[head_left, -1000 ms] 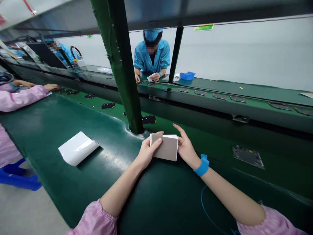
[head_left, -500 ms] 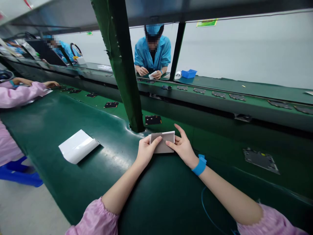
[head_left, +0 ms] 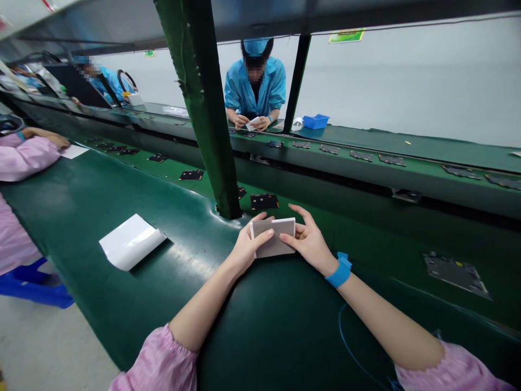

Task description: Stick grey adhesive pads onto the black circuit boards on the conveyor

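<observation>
Both my hands hold a flat grey rectangle with a white edge (head_left: 273,244), like a small pad or stack of sheets, above the green mat. My left hand (head_left: 244,247) grips its left side, thumb on the grey face and fingers behind. At the right side, my right hand (head_left: 313,244) has its thumb on the face; its index finger is raised off, and the other fingers are partly hidden behind. A blue band (head_left: 340,270) circles my right wrist. Just beyond my hands lies a dark circuit board (head_left: 264,201).
A white glossy sheet (head_left: 130,241) with a curled edge lies left on the green mat (head_left: 191,239). A green post (head_left: 207,119) stands ahead. Several boards line the strips; one board (head_left: 456,273) is at right. Co-workers sit opposite (head_left: 255,89) and at left (head_left: 28,155).
The near-strip boards have shifted right, the far ones slightly left. My left fingers have lifted behind the pad, which has moved slightly right. The left co-worker's arm has drawn back.
</observation>
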Motion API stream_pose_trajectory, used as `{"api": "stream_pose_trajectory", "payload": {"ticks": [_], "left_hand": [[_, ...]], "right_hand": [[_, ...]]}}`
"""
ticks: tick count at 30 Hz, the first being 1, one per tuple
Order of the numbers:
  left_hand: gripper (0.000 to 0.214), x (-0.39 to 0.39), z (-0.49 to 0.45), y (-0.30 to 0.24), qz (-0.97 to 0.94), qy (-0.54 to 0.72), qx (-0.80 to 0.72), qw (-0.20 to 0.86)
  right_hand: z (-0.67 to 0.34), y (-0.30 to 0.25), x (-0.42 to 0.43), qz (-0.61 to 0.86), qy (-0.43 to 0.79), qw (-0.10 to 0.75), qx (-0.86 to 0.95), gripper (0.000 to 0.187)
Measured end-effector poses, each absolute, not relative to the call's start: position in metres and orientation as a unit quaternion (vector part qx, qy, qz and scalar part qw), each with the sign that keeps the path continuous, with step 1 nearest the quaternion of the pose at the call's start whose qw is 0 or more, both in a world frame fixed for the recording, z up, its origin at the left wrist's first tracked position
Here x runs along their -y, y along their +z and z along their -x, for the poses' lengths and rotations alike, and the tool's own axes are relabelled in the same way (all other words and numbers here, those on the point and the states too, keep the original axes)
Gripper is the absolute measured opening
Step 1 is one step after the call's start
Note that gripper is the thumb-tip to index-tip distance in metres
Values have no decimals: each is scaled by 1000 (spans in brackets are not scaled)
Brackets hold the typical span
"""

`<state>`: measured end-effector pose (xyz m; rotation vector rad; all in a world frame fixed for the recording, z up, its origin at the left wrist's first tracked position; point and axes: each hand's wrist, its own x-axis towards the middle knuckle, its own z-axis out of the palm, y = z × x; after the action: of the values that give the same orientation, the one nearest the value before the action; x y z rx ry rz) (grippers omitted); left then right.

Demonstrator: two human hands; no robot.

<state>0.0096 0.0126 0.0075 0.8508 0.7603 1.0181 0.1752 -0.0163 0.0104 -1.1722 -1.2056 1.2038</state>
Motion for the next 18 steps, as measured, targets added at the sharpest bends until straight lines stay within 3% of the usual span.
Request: {"api": "stream_pose_trajectory", "payload": {"ticks": [5,10,18], "left_hand": [[37,-12,-9,-1,-477,457,-344,668],[31,-11,-11,0,-512,477,-363,616],[34,-11,-13,-5,-465,483,-383,635]], "right_hand": [[-173,10,17,514,475,518,492,84],[-171,9,18,521,460,525,491,81],[-172,5,17,526,451,524,495,82]]}}
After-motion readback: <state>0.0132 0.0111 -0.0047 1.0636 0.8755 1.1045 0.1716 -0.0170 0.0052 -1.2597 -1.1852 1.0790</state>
